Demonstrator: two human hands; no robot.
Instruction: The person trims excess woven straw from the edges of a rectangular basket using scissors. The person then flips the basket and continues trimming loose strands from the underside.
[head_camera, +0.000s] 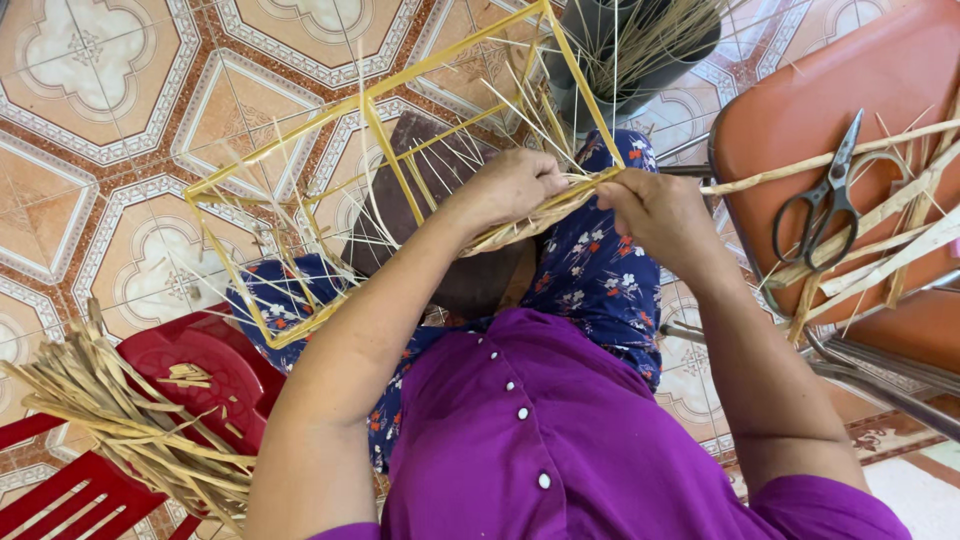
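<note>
Hands met on a woven straw strip (530, 218) along the yellow frame (380, 110), left hand (515, 185) and right hand (655, 205) both pinched on it. Its long axis ran from lower left to upper right, lying between them.

Our hands meet at the frame's (385, 160) near bar, hemmed by loose straw strands sticking up through it. To our right, scissors (825, 205) and flat strips crowd the orange chair seat (880, 70). To our left, a straw bundle (120, 420) covers the red stool (215, 375). Beyond the frame, tiled floor (90, 120) lies open.
</note>
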